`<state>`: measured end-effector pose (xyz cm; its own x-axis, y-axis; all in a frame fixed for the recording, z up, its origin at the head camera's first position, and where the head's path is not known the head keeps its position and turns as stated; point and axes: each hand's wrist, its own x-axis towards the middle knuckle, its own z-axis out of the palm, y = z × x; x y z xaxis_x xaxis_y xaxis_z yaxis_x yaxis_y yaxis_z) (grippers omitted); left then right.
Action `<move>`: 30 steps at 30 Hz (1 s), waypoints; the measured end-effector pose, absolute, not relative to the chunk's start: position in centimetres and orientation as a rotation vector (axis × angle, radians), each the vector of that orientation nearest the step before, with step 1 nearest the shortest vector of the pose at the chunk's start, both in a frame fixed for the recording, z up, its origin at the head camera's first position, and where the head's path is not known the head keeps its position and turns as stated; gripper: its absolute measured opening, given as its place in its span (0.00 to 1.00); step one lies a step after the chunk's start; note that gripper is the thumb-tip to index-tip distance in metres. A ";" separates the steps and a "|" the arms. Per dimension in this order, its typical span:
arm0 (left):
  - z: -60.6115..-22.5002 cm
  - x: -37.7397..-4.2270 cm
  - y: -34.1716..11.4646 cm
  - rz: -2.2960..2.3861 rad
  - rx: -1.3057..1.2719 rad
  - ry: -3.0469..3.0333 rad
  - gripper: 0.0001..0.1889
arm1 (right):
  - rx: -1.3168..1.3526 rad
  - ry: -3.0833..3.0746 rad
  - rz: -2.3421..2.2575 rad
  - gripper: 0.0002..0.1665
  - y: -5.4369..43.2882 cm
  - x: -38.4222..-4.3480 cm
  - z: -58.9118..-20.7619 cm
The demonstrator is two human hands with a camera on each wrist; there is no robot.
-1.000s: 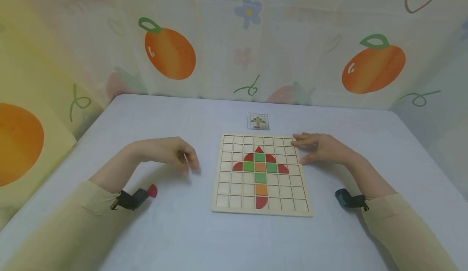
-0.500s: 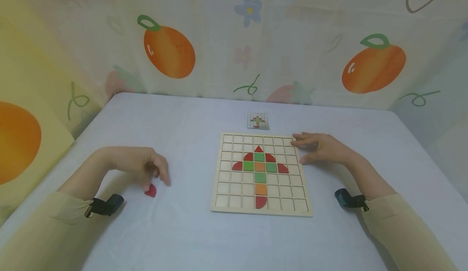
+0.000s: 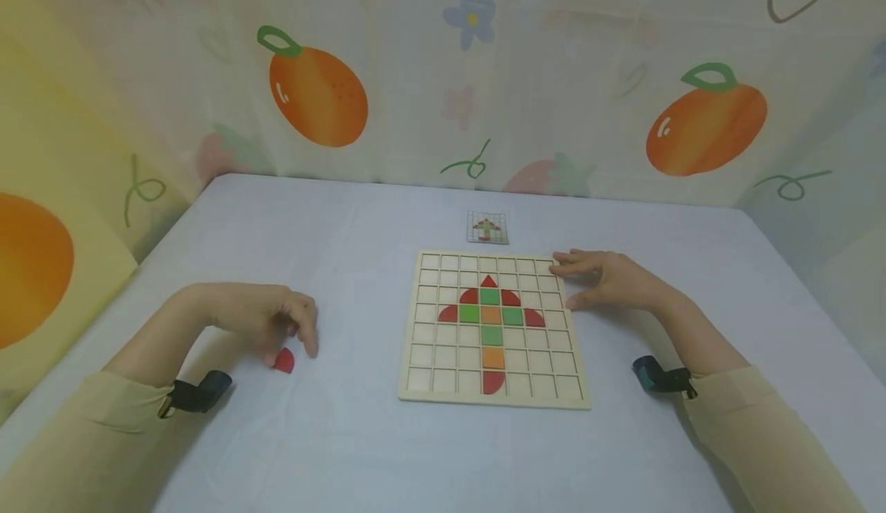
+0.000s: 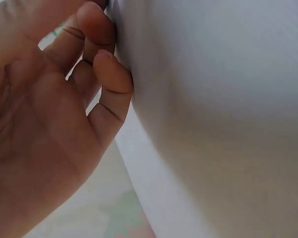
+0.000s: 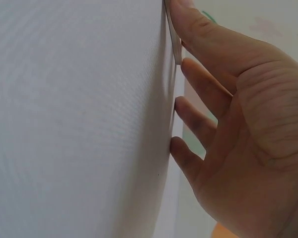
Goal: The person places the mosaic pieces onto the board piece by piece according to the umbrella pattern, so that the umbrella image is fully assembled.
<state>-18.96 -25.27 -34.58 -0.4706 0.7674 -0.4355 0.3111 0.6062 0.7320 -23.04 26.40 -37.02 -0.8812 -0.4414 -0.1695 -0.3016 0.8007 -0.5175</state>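
My left hand [image 3: 259, 317] is low over the table left of the board, its fingers bent downward. A red quarter-round piece [image 3: 284, 360] lies at its thumb tip, and a second bit of red [image 3: 291, 330] shows between the fingers. In the left wrist view, the curled fingertips [image 4: 113, 74] meet the white cloth, and the pinch itself is hidden. My right hand [image 3: 609, 281] rests at the right edge of the wooden grid board [image 3: 443, 400], thumb and fingertips on its border. Red, green and orange pieces [image 3: 491, 314] form a rocket shape on the grid.
Behind the board lies a small picture card [image 3: 487, 228] showing a similar shape on a grid. White cloth [image 3: 360, 451] covers the table. A printed curtain [image 3: 415, 74] hangs along the back. Each wrist carries a dark camera [image 3: 202, 392].
My left hand moved left and toward the person, away from the board's side, down to the red piece; red now shows between its fingers. The right hand stayed at the board's edge.
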 end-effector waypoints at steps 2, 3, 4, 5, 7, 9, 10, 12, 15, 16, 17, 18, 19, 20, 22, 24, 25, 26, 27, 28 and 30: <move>-34.6 -19.0 -25.2 0.724 0.856 2.061 0.21 | -0.588 2.711 -0.717 0.42 26.5 -23.1 -37.0; -34.6 -19.0 -25.2 0.718 0.859 2.067 0.21 | -0.600 2.713 -0.717 0.42 26.5 -23.1 -37.0; -34.6 -19.1 -25.2 0.715 0.858 2.070 0.22 | -0.598 2.712 -0.718 0.42 26.5 -23.1 -37.0; -34.6 -19.1 -25.2 0.711 0.856 2.072 0.22 | -0.598 2.710 -0.721 0.42 26.6 -23.1 -37.0; -34.7 -19.1 -25.2 0.712 0.859 2.072 0.22 | -0.590 2.704 -0.723 0.42 26.6 -23.1 -37.0; -34.8 -19.0 -25.3 0.719 0.857 2.069 0.22 | -0.577 2.701 -0.718 0.41 26.5 -23.1 -36.9; -34.8 -19.0 -25.3 0.724 0.856 2.068 0.22 | -0.569 2.697 -0.718 0.41 26.5 -23.1 -36.9; -34.8 -18.9 -25.3 0.736 0.851 2.067 0.22 | -0.565 2.692 -0.716 0.41 26.4 -23.1 -36.9; -34.9 -18.7 -25.3 0.742 0.835 2.077 0.21 | -0.566 2.690 -0.712 0.41 26.3 -23.1 -36.8; -34.9 -18.6 -25.3 0.740 0.831 2.084 0.20 | -0.567 2.692 -0.710 0.41 26.3 -23.1 -36.8; -35.0 -18.6 -25.3 0.736 0.827 2.092 0.20 | -0.571 2.694 -0.711 0.42 26.3 -23.1 -36.8; -35.0 -18.5 -25.3 0.727 0.829 2.103 0.20 | -0.577 2.696 -0.714 0.42 26.4 -23.1 -36.9; -35.1 -18.5 -25.2 0.718 0.832 2.115 0.18 | -0.583 2.698 -0.714 0.42 26.4 -23.1 -36.9; -35.2 -18.5 -25.2 0.709 0.833 2.128 0.17 | -0.588 2.699 -0.717 0.42 26.4 -23.1 -36.9; -35.3 -18.6 -25.1 0.692 0.857 2.151 0.15 | -0.589 2.699 -0.719 0.42 26.4 -23.1 -36.9; -35.4 -18.6 -25.0 0.674 0.872 2.177 0.13 | -0.584 2.698 -0.714 0.42 26.4 -23.1 -36.9; -35.4 -18.6 -24.9 0.668 0.869 2.188 0.12 | -0.579 2.698 -0.711 0.43 26.5 -23.1 -36.9; -35.4 -18.6 -24.8 0.664 0.864 2.196 0.12 | -0.573 2.696 -0.711 0.43 26.5 -23.1 -36.9; -35.4 -18.6 -24.7 0.664 0.860 2.201 0.12 | -0.569 2.695 -0.708 0.43 26.4 -23.1 -36.9; -35.4 -18.6 -24.6 0.666 0.852 2.205 0.13 | -0.567 2.695 -0.707 0.43 26.4 -23.1 -36.9; -35.2 -18.5 -24.5 0.679 0.834 2.202 0.13 | -0.568 2.693 -0.711 0.43 26.5 -23.1 -36.9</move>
